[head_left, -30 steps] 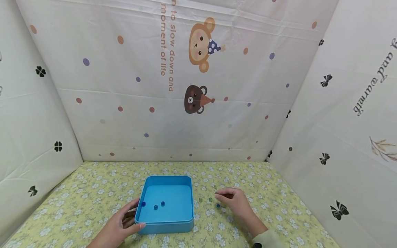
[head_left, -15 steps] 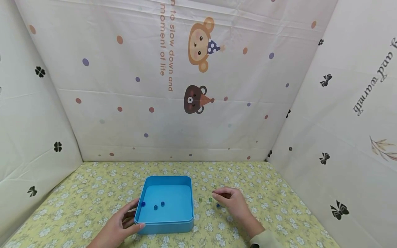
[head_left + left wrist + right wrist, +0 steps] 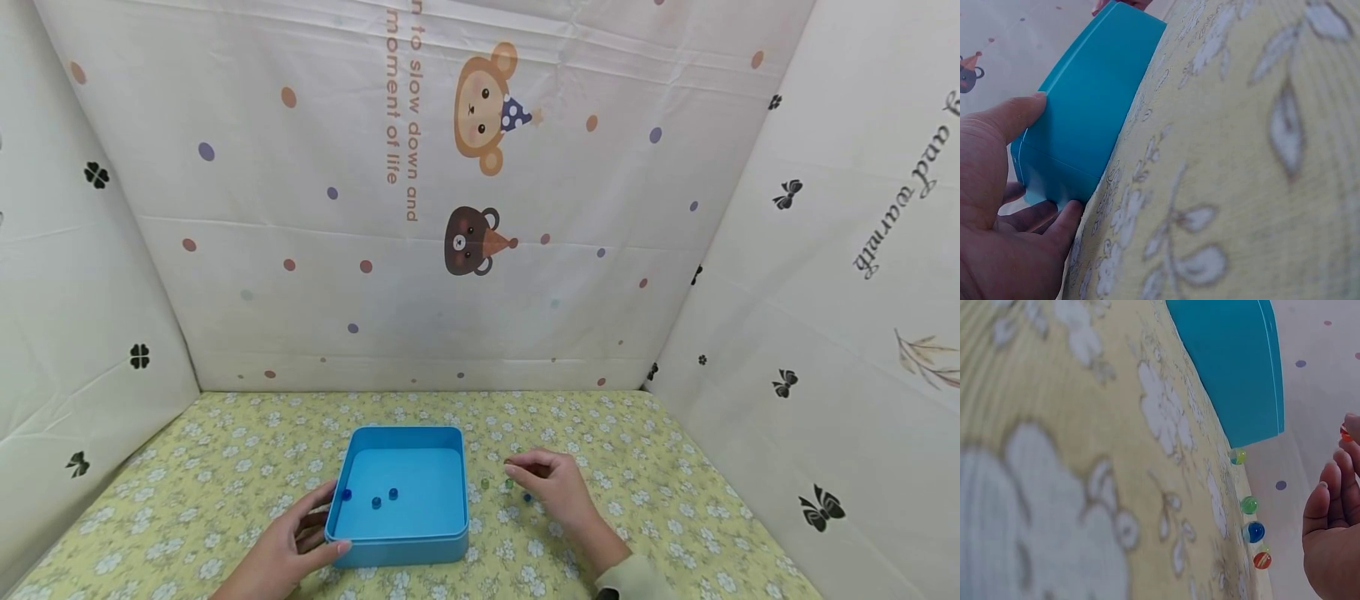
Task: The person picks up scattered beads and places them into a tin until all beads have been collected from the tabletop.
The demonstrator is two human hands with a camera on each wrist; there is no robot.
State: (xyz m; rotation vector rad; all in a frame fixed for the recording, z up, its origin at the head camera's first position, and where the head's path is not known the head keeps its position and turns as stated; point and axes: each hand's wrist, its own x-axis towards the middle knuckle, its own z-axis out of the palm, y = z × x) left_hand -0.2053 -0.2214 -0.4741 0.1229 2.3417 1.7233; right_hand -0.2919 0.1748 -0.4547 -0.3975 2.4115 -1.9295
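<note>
Head view: one red marble pinched, three dark marbles boxed

We saw the right hand [image 3: 558, 496] off the right side of the blue box [image 3: 405, 551], thumb and forefinger pinching a red marble [image 3: 1345, 432]. The right wrist view showed its other fingers loosely bent and the marble at the very tips. For this carry, we judged a light, even pinch best, since a smooth ball could squirt out under a hard squeeze. We would have kept the wrist high enough to clear the box's right rim and the marbles below.

The left hand [image 3: 288, 542] gripped the box's near left corner, thumb on the near wall, fingers round the left one; we thought that a sound brace against sliding.

The box stood left of the worktop's [image 3: 187, 508] middle, well short of its back edge. Inside, one dark blue marble [image 3: 347, 495] lay by the left wall and two others [image 3: 385, 498] close together toward the near left corner.

Beyond the box's right wall lay a yellow-green marble [image 3: 1237, 456], a green marble [image 3: 1249, 505], a blue marble [image 3: 1254, 532], an orange-red marble [image 3: 1262, 560] and, partly hidden behind that, something pale green.
</note>
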